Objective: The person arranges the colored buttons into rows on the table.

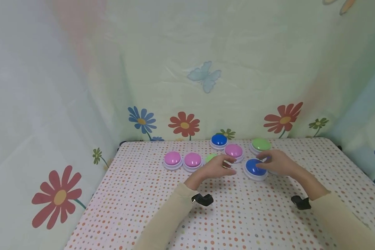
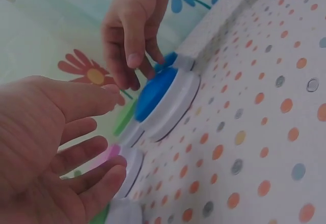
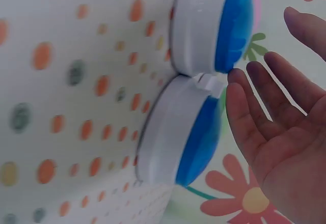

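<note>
Several dome push buttons on white round bases stand on the table. My right hand (image 1: pixel 278 162) is just over the front blue button (image 1: pixel 255 167), its fingers loosely bent and grasping nothing. In the right wrist view its fingertips are close to the upper blue button (image 3: pixel 234 28); whether they touch cannot be told. A second blue button (image 3: pixel 199 140) sits beside that one, mostly covered by the hand in the head view. My left hand (image 1: pixel 220 166) hovers with spread, relaxed fingers, partly covering a green button (image 1: pixel 210 157). Nothing is in its grasp.
Two pink buttons (image 1: pixel 172 158) stand side by side at the left. Farther back are a blue button (image 1: pixel 219 140), a pink button (image 1: pixel 233 150) and a green button (image 1: pixel 260 143). The dotted tablecloth (image 1: pixel 137 208) meets a flowered curtain (image 1: pixel 237 104) behind.
</note>
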Motion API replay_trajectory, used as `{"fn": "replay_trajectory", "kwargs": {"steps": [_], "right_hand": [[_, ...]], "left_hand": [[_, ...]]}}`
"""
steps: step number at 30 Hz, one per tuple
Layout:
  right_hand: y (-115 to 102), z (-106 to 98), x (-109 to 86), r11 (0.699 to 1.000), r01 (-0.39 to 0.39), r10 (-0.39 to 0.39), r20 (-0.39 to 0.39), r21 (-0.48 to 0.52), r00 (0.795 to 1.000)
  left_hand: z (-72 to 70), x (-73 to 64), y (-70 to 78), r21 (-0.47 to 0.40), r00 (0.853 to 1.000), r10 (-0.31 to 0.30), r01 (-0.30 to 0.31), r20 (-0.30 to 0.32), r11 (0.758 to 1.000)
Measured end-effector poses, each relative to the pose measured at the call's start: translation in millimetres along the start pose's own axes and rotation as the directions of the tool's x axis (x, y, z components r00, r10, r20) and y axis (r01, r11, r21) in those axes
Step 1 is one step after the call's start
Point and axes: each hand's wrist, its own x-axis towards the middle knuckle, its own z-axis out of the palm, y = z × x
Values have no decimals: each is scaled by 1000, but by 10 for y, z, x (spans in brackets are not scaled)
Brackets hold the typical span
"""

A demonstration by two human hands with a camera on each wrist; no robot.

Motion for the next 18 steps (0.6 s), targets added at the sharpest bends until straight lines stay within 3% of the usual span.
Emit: {"fn": "replay_trajectory", "kwargs": {"steps": [6,10,14,18], "right_hand": [[111,62,-105,997,-71,72,22,-23,997],[144,128,-165,996,-92,92,19,-5,996],[119,175,-202,995,-80,80,8,51,997],[101,225,-200,990,-90,82,68,108,994]], "left_hand": [[149,27,-10,-13,999,-43,43,-2,999],[271,63,-56,34,999,-48,48,-7,998],[372,109,-77,64,998,-42,45,-51,997],[462,145,-86,67,994,-36,43,-99,997]]}}
